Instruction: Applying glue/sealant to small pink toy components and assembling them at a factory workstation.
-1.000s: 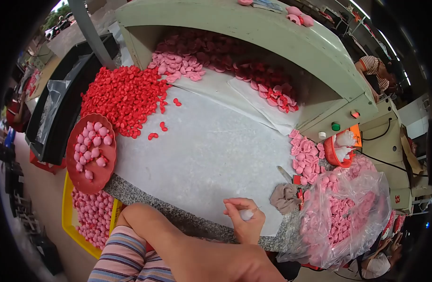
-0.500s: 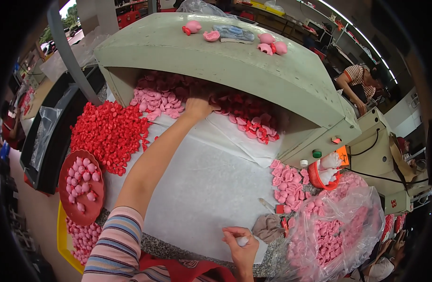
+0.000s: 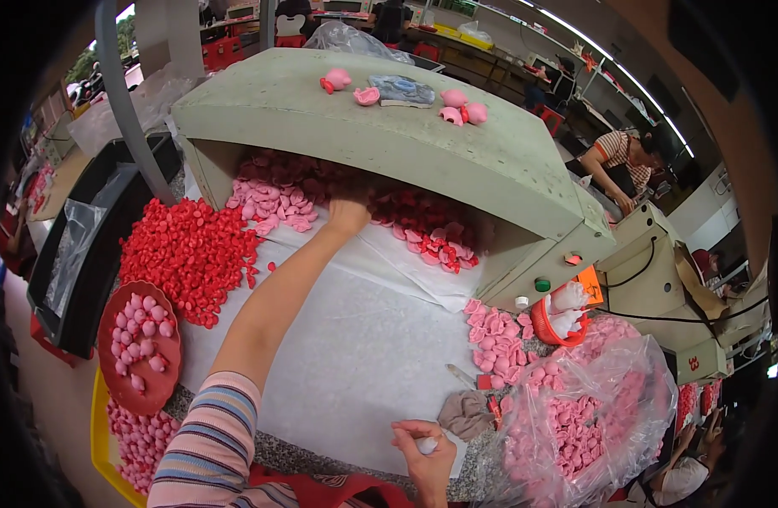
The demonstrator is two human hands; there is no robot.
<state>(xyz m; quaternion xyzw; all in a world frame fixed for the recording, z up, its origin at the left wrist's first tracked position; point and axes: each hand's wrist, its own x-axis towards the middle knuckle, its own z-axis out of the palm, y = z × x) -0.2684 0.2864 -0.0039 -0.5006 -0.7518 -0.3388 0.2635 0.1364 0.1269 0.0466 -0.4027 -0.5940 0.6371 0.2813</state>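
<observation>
My left arm stretches across the white sheet (image 3: 312,364), and my left hand (image 3: 349,218) is inside the green metal housing (image 3: 262,97). Its fingers are hidden in shadow among pink curved plastic pieces (image 3: 279,203) and a red-and-pink pile (image 3: 444,245). Low over the sheet's near edge, my right hand (image 3: 429,464) is closed around a small whitish rounded object (image 3: 426,445); its kind is unclear. Close to this hand lie a grey-brown cloth (image 3: 466,414) and a thin blade-like tool (image 3: 461,376).
Small red parts (image 3: 190,254) are heaped at left, beside a red dish (image 3: 152,385) of pink balls and a yellow tray (image 3: 101,423). At right stand a red basket (image 3: 558,334) and a clear plastic bag (image 3: 651,381) over pink pieces. A person (image 3: 617,161) works beyond.
The view has shifted slightly, so the scene sits lower and further left. My left hand stays inside the housing, and my right hand still holds the whitish object.
</observation>
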